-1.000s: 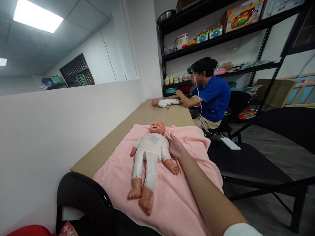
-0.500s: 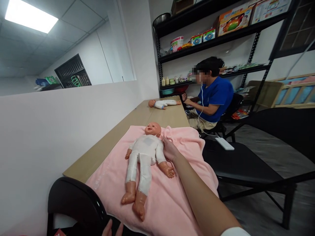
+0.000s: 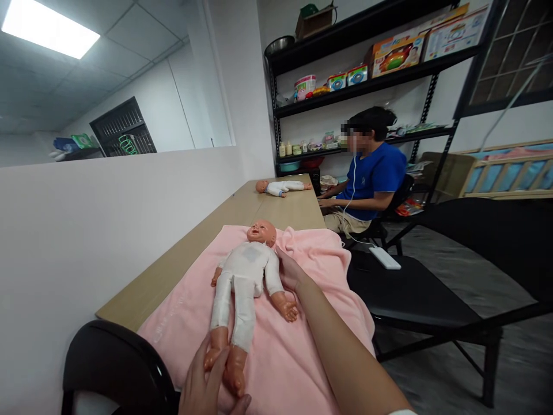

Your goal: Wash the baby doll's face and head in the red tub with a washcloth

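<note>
Nearest, at the bottom edge of the view, the left hand [image 3: 207, 386] comes up over a black chair back [image 3: 116, 369] and closes around the feet of the doll [image 3: 244, 282]: the fingers wrap the near foot from the left and the thumb lies under the other foot, so both feet sit in a loose grasp.

The doll lies face up on a pink blanket [image 3: 298, 357], head toward the far end of the table [image 3: 173, 271], legs pointing to the near edge. It wears a white suit; its arms are spread a little to each side. The blanket covers the near end of the table and hangs over its right edge.

The right hand [image 3: 290, 270] reaches along the doll's side from the right, the forearm lying across the blanket. Its fingers are tucked against the doll's shoulder and under its neck; how far they curl I cannot tell, since the doll's body hides them.

To the right of the table stands a black bench [image 3: 415, 294] with a white flat device [image 3: 384, 257] lying on it.

At the far end of the table a second doll [image 3: 280, 187] lies on the bare wood. A person in a blue shirt [image 3: 371, 178] sits at the far right corner, forearm resting by the table's edge. Behind stands a black shelf rack [image 3: 367, 86] with boxes and toys.
</note>
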A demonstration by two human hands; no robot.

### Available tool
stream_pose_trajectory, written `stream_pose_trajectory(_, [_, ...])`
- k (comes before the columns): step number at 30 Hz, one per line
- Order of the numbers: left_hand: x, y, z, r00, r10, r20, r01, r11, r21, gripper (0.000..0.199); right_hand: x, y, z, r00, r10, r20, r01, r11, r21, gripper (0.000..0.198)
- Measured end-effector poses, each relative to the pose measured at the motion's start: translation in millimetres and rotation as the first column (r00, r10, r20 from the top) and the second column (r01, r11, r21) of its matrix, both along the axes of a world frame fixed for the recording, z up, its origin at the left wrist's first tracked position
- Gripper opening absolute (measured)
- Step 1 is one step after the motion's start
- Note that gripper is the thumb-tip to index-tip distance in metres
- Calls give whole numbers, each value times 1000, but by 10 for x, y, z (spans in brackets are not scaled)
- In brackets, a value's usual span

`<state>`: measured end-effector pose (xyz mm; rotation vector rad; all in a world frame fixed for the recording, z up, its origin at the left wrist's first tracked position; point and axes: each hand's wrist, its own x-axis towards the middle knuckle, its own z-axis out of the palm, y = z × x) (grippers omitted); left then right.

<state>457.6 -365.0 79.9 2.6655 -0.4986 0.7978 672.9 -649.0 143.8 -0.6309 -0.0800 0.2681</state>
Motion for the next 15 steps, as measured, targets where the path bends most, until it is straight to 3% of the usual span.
stream_pose_trajectory(3, [64, 100, -29, 987, -17, -159, 25, 999, 48, 66, -78, 35, 74, 999, 43, -3, -42, 999, 12, 35])
stream_pose_trajectory(6, [101, 130, -74, 970, 56, -237, -42, 997, 64, 71, -134, 71, 122, 994, 105, -20, -104, 994, 23, 45])
stream_pose_trajectory(15, [84, 29, -176, 989, 90, -114, -83, 994, 64, 53, -100, 156, 138, 984, 146, -102, -131, 982, 137, 55])
